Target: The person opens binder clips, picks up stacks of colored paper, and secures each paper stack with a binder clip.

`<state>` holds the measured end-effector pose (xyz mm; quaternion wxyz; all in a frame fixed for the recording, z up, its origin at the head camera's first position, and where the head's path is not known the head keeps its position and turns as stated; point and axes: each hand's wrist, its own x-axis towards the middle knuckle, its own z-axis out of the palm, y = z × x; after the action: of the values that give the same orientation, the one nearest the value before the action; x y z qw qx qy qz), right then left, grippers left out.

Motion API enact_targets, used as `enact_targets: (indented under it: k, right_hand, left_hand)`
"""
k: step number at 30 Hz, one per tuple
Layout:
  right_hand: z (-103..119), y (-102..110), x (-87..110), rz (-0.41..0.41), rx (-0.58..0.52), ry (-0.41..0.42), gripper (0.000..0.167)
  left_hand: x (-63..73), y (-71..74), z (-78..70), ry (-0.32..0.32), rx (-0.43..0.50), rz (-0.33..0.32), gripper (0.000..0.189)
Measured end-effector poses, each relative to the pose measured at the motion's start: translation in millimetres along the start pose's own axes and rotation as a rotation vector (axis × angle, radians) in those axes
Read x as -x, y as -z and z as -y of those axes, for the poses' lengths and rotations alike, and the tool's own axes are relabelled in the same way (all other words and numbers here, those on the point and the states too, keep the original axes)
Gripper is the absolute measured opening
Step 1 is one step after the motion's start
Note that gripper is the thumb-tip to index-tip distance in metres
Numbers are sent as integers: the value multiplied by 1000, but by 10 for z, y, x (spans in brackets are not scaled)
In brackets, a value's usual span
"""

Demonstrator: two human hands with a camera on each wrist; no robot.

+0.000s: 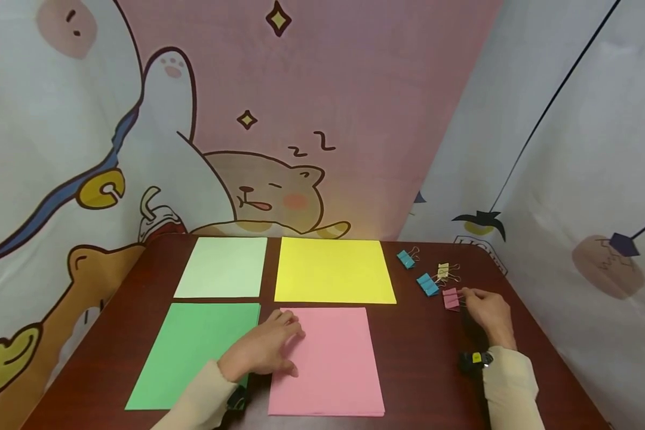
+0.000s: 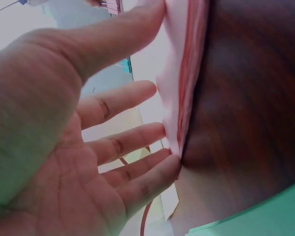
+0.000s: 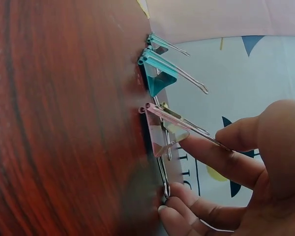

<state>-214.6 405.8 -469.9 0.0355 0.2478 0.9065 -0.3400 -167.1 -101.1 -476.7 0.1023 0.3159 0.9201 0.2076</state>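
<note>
My left hand (image 1: 263, 347) rests its fingertips on the left part of a stack of pink paper (image 1: 335, 364). In the left wrist view the fingers are spread and lightly bent over the stack's layered edge (image 2: 191, 73). At the right, my right hand (image 1: 490, 313) pinches a wire handle of a pink binder clip (image 1: 451, 299) between thumb and index finger. The right wrist view has this pink clip (image 3: 160, 137) standing on the table, its other handle near my lower fingers. Just behind it are a yellow binder clip (image 1: 443, 272) and a blue one (image 1: 427, 285).
Another blue binder clip (image 1: 407, 258) lies farther back. Green paper (image 1: 199, 352) lies left of the pink stack, with pale green paper (image 1: 223, 267) and yellow paper (image 1: 333, 272) behind. The dark wooden table (image 1: 416, 358) meets a cartoon-printed cloth (image 1: 355, 119) at its back edge.
</note>
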Motion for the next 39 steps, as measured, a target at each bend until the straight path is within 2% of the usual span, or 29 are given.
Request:
enact_targets:
  k: [11, 17, 18, 19, 22, 27, 31, 35, 39]
  right_hand:
    - [68, 71, 6, 34, -75, -21, 78]
    - [93, 76, -4, 76, -132, 29, 74]
    - [85, 77, -8, 83, -147, 38, 74]
    - [75, 83, -12, 95, -160, 38, 76]
    - [66, 111, -9, 106, -221, 16, 85]
    - [78, 163, 12, 132, -326, -8, 98]
    - [88, 211, 28, 187, -387, 17, 97]
    - [61, 252, 24, 250, -382, 62, 92]
    - [20, 284, 7, 303, -414, 73, 89]
  left_hand:
    - [-29, -10, 2, 24, 12, -44, 50]
    - [-30, -57, -31, 67, 42, -96, 54]
    - [-32, -70, -35, 69, 48, -105, 55]
    - [-49, -156, 55, 42, 32, -132, 57]
    - [-73, -203, 69, 50, 6, -157, 65]
    - [-137, -252, 95, 129, -53, -153, 83]
    - [-210, -355, 241, 127, -115, -180, 95]
    - [-198, -238, 160, 161, -88, -169, 102]
    - [-165, -70, 17, 227, -49, -135, 112]
